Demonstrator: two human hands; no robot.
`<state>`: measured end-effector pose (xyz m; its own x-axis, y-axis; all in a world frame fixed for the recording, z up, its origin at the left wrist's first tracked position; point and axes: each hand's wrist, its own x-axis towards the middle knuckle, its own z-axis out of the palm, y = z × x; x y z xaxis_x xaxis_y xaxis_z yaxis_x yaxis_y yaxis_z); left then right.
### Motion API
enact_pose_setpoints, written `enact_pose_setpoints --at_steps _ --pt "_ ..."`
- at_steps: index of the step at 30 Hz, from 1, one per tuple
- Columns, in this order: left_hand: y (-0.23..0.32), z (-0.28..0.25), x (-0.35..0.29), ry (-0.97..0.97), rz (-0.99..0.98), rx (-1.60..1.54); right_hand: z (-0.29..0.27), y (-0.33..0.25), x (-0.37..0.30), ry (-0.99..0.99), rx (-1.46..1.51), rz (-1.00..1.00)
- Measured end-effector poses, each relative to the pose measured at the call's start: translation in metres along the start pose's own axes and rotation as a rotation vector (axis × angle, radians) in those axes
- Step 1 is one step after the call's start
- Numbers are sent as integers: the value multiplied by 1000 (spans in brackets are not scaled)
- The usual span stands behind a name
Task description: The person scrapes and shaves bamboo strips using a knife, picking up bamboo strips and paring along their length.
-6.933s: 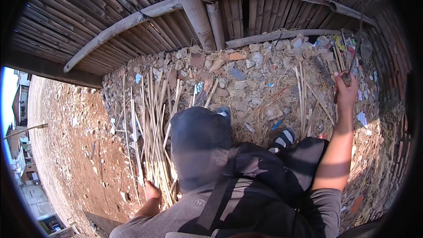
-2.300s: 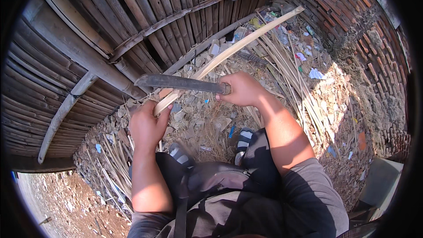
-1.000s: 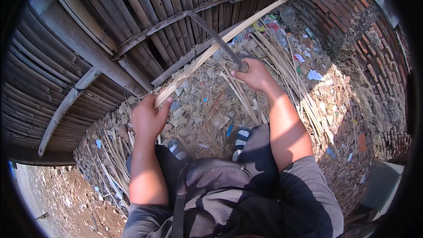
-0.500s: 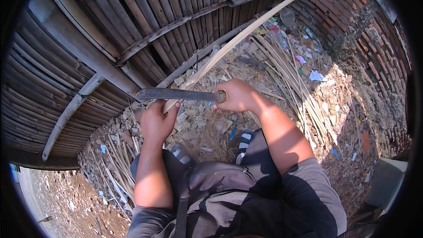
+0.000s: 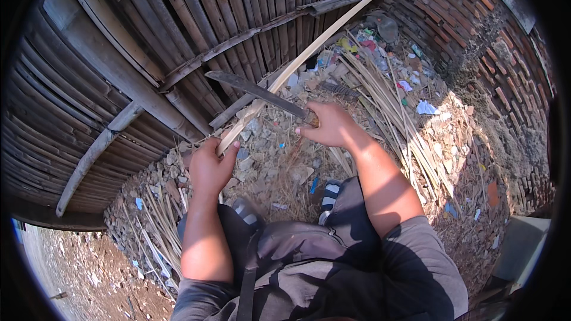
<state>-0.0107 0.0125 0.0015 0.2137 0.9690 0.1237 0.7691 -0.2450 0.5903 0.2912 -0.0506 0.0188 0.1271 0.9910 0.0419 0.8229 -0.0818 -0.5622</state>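
My left hand (image 5: 212, 164) is closed around the near end of a long pale bamboo strip (image 5: 321, 38), thumb along its side. The strip slants away to the upper right, its far end in front of the bamboo wall near the brick corner. My right hand (image 5: 331, 125) grips the wooden handle of a machete (image 5: 264, 95). Its dark blade points to the upper left and crosses the strip a short way beyond my left hand. Whether the edge bites into the strip, I cannot tell.
A dark bamboo wall (image 5: 238, 0) curves along the left and back; a brick wall (image 5: 452, 12) stands at the right. Split bamboo strips (image 5: 404, 125) lie in a bundle on the rubble at right, more strips (image 5: 159, 214) at left. Litter covers the far corner.
The machete blade has swung from nearly level, close to my left hand, to a slant farther out along the strip. The strip's far end has shifted slightly left.
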Motion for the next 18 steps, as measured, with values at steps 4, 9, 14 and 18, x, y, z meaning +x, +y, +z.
enact_pose_setpoints --at_steps 4,9,14,18 --pt "-1 11 -6 46 125 -133 13 -33 -3 -175 -106 -125" --pt "-3 1 -4 33 113 -81 2 -5 0 -79 -120 -151" --pt "-6 -6 0 41 33 -9 -24 11 6 116 175 314" --pt "5 2 -4 -5 27 -41 -7 22 4 114 101 206"
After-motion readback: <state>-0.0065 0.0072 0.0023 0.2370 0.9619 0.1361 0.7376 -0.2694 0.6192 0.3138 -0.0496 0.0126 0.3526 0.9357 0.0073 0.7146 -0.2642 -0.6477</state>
